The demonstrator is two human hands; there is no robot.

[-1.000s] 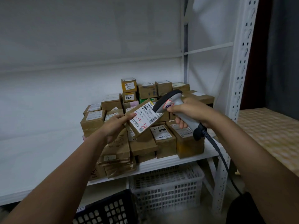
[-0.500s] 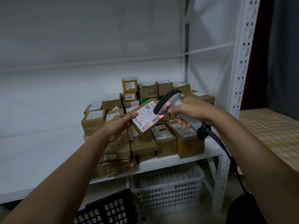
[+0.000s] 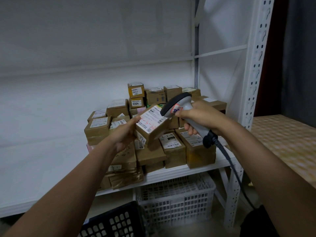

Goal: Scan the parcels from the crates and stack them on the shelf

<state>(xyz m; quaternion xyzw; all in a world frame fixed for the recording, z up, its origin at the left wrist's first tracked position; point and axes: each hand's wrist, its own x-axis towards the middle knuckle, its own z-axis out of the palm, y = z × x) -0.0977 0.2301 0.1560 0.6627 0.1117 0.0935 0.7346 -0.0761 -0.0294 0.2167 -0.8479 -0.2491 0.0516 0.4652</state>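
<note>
My left hand holds a small brown parcel by its left side, tilted so its white label with red writing faces up and right. My right hand grips the grey barcode scanner, whose dark head points down at the label from just to its right. Behind them, several brown parcels are stacked on the white shelf. A white crate stands under the shelf and a black crate is nearer to me.
The scanner's dark cable hangs down to the right. A white perforated shelf upright rises at right. A patterned surface lies beyond it. The shelf's left part is bare white board.
The red scan light seen on the label half a second ago is gone. Parcel and scanner stay almost where they were; the parcel has tilted slightly.
</note>
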